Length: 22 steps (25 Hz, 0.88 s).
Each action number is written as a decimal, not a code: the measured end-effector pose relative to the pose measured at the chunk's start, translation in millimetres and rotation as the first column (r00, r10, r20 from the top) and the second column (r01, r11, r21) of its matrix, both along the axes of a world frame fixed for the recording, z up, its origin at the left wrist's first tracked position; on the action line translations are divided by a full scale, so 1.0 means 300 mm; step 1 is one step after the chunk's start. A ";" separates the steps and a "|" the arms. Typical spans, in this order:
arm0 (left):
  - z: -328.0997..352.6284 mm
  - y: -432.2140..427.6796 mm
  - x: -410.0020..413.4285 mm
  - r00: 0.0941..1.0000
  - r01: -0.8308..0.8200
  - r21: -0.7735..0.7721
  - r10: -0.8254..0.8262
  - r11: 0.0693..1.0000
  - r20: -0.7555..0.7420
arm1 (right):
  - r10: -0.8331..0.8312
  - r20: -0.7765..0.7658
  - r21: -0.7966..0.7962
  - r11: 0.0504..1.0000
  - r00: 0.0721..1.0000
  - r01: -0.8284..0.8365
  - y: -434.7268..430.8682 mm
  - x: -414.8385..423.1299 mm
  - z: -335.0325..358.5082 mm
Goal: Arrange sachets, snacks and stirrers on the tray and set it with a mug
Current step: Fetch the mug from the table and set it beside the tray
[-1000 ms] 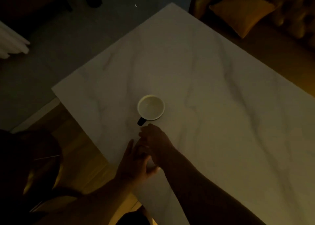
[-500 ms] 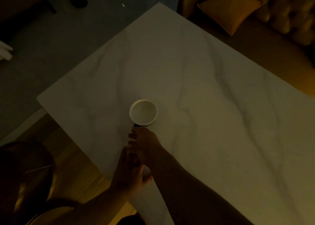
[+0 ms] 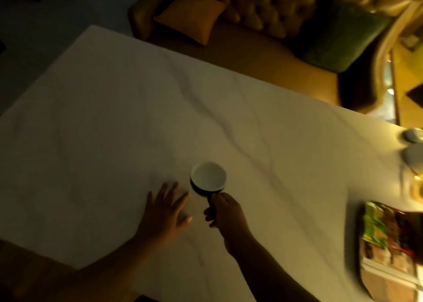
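Observation:
A dark mug (image 3: pixel 207 178) with a white inside stands upright on the white marble table (image 3: pixel 114 118), empty as far as I can see. My right hand (image 3: pixel 225 213) is closed around its dark handle on the near side. My left hand (image 3: pixel 165 212) rests flat on the table just left of the mug, fingers spread, holding nothing. At the right edge lies a tray (image 3: pixel 386 276) with colourful snack packets (image 3: pixel 384 230) on it, blurred. The room is dim.
Two pale rounded objects (image 3: pixel 413 144) sit at the table's far right. A tufted sofa with an orange cushion (image 3: pixel 191 17) and a green cushion (image 3: pixel 343 36) stands behind the table. The table's near left corner ends over wooden floor.
The view has swung right, bringing the tray and sofa into sight. My right hand has closed on the mug's handle. My left hand has come out from under the right and spread flat.

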<state>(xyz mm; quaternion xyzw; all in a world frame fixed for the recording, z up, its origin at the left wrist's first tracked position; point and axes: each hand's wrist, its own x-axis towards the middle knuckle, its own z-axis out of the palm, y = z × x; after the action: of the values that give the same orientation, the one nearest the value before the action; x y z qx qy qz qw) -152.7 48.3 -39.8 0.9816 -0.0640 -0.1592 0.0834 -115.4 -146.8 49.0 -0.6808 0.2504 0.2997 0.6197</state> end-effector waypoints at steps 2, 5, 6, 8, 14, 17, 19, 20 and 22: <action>0.007 -0.136 0.033 0.996 0.082 0.022 -0.082 0.996 -0.023 | -0.136 0.020 0.008 0.991 0.991 0.136 -0.205 -0.066 0.015; 0.020 -0.353 0.061 0.981 0.193 0.040 -0.191 0.980 -0.042 | -0.335 0.032 0.085 0.939 0.942 0.332 -0.479 -0.194 0.036; 0.018 -0.423 0.064 0.972 0.231 0.050 -0.229 0.972 -0.049 | -0.396 0.028 0.116 0.913 0.918 0.390 -0.555 -0.237 0.042; 0.013 -0.564 0.068 0.954 0.299 0.044 -0.296 0.953 -0.055 | -0.515 0.001 0.170 0.844 0.857 0.508 -0.688 -0.317 0.047; -0.017 -0.987 0.043 0.877 0.481 0.052 -0.479 0.875 -0.046 | -0.798 -0.078 0.278 0.558 0.597 0.782 -0.996 -0.549 0.031; -0.030 -1.175 0.001 0.853 0.522 0.061 -0.521 0.851 -0.034 | -0.881 -0.136 0.283 0.403 0.453 0.870 -1.106 -0.670 0.007; -0.038 -1.272 -0.019 0.835 0.550 0.093 -0.550 0.830 -0.022 | -0.913 -0.197 0.279 0.297 0.357 0.913 -1.159 -0.730 -0.011; -0.043 -1.318 -0.028 0.823 0.566 0.098 -0.568 0.819 -0.013 | -0.923 -0.223 0.269 0.250 0.313 0.930 -1.183 -0.758 -0.022; -0.050 -1.381 -0.038 0.815 0.578 0.093 -0.580 0.811 -0.009 | -0.933 -0.265 0.248 0.180 0.245 0.952 -1.215 -0.791 -0.041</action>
<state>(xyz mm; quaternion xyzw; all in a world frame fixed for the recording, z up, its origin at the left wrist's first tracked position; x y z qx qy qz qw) -164.0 -366.1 -55.0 0.9198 -0.3531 -0.1703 -0.0145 -352.8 -511.2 36.6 -0.2477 0.5717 -0.0868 0.7773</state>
